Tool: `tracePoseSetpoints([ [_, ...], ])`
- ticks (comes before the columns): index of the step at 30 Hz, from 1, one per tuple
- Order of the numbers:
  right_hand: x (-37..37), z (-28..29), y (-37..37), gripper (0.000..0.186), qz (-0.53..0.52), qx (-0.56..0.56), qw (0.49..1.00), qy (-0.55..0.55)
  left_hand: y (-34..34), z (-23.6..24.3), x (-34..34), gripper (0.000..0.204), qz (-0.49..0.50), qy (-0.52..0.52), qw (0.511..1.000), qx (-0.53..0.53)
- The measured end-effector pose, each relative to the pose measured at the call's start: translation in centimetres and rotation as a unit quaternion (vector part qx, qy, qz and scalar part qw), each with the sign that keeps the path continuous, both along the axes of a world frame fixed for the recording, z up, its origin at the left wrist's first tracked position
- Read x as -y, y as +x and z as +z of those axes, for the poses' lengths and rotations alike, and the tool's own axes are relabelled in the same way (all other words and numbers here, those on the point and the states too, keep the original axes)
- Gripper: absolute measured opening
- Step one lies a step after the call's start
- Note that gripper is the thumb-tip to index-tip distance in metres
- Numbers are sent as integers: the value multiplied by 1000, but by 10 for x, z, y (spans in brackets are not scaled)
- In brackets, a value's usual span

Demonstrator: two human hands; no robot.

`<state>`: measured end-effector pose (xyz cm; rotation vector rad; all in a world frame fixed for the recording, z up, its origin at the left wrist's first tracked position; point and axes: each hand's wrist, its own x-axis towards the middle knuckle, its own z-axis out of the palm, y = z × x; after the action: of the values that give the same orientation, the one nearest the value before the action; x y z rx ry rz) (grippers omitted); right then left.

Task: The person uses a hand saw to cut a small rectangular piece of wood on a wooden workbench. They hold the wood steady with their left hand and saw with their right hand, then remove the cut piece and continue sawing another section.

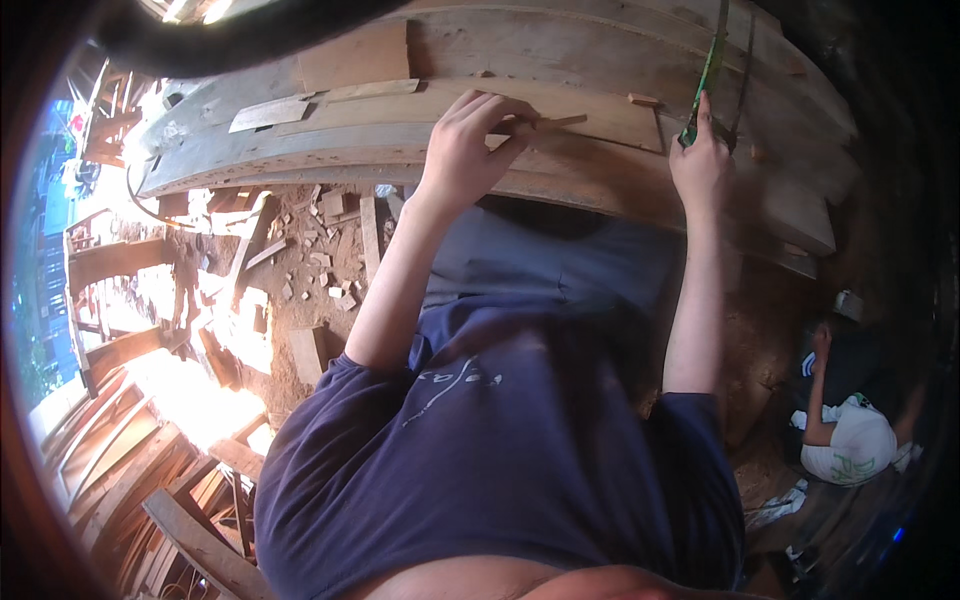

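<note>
My left hand [470,135] is over the wooden workbench, its fingers closed round a short, thin wooden strip [565,122] that sticks out to the right. Farther right, my right hand [702,160] grips a long, slim green tool [710,68], with the index finger stretched along it. The tool points away from me across the boards; its working end is too dark to make out. A small wood block [644,100] lies on the bench between the two hands. Flat wood pieces [270,113] rest on the planks to the left.
The plank bench [590,55] spans the far side. Wood offcuts [340,285] litter the dirt floor at left, by stacked boards [140,480] in bright sunlight. Another person [850,440] in a white shirt is low down at the right. A dark curved shape [240,40] blocks the top left.
</note>
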<state>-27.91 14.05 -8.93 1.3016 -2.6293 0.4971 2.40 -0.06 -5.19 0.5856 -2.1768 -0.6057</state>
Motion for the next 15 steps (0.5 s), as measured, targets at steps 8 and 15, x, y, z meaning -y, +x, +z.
tracePoseSetpoints([
  [8,5,-2,4,78,-25,-28,999,35,0,-26,-10,22,-8,9,1000,-16],
  [15,6,0,7,75,-35,-28,998,49,-3,-42,-16,23,-14,-65,998,-22],
])
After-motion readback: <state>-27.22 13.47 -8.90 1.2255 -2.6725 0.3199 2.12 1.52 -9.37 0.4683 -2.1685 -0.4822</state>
